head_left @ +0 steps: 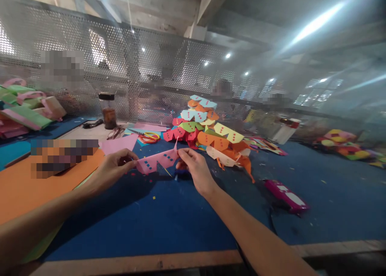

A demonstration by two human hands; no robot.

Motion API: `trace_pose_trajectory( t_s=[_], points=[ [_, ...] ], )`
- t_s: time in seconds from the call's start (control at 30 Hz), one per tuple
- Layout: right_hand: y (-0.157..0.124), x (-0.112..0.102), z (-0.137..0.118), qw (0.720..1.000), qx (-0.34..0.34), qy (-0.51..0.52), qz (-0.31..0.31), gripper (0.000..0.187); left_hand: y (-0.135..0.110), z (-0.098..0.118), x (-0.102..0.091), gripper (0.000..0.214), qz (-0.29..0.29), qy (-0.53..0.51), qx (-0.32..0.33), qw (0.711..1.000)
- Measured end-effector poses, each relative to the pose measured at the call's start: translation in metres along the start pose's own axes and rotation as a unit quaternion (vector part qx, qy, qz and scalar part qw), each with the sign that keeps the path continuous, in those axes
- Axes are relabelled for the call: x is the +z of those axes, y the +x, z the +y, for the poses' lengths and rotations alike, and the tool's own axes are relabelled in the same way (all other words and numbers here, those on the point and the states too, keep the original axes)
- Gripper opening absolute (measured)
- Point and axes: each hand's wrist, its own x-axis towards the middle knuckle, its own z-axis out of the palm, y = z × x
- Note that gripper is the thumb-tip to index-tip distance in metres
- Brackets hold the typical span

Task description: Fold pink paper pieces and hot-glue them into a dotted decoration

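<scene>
A folded pink paper cutout [158, 162] with small blue squares on its flaps is stretched between my two hands above the blue table. My left hand [119, 163] pinches its left end. At its right end, where a thin strip sticks up, the fingers of my right hand [194, 167] are closed on it. Just beyond lies a heap of similar folded paper cutouts [214, 139] in orange, red, green, yellow and pale blue, with dots on them. Scissors with yellow and red handles [149, 138] rest on paper behind my left hand.
Orange paper sheets [18, 187] lie at left, partly under a blurred patch. A jar with dark liquid [109, 113] stands behind. A magenta device [286, 196] with a cord sits at right. A perforated metal screen [157, 67] borders the back; the table's front edge [141, 260] is near me.
</scene>
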Motion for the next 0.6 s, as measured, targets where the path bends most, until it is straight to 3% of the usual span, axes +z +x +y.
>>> trace_pose_trajectory(
  t_s=[0.6],
  points=[
    [-0.0050, 0.0066, -0.0043, 0.995, 0.048, 0.070, -0.048, 0.029, 0.0007, 0.0061, -0.0023, 0.025, 0.023, 0.025, 0.055, 0.998]
  ],
)
